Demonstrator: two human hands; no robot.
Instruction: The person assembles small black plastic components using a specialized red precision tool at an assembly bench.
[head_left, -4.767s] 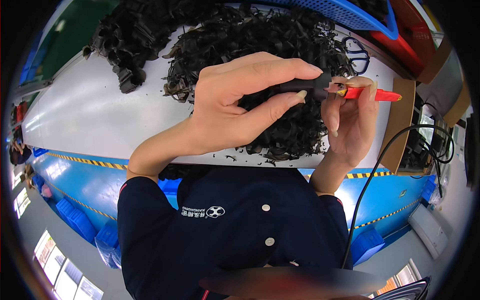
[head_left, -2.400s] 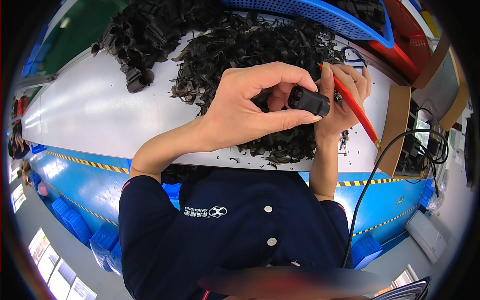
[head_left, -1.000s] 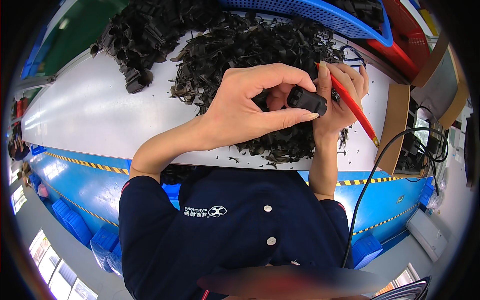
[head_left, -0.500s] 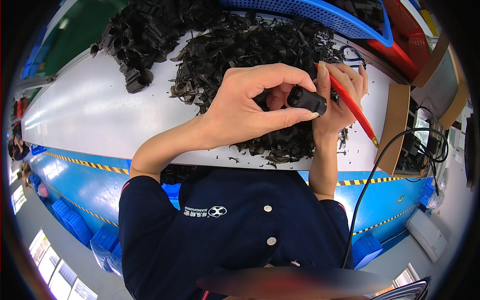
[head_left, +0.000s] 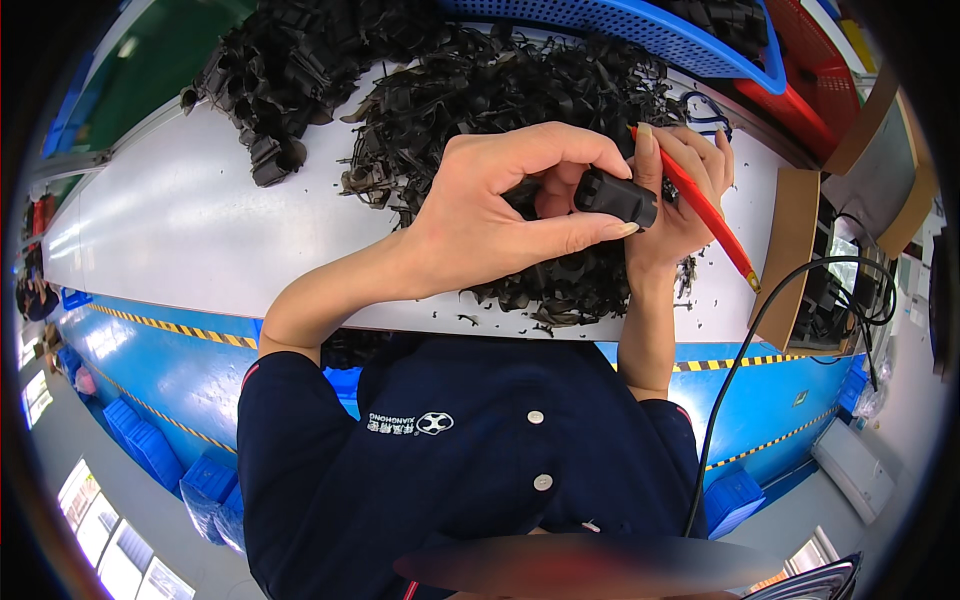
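In the head view, the left hand [head_left: 475, 215] has its grip closed on a black cylindrical part [head_left: 613, 200], held tilted between thumb and forefinger above a heap of black scraps [head_left: 450, 110] on the white bench [head_left: 200, 220]. The right hand [head_left: 680, 235], just beside the part, has its grip closed around a red tool [head_left: 705, 208] slanting down rightward. A blue basket [head_left: 640, 42] sits beyond the heap.

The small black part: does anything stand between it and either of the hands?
Nothing visible does. The left hand pinches the black part directly; the right hand is close beside it, holding the red tool to the right. Whether that hand touches it is unclear.
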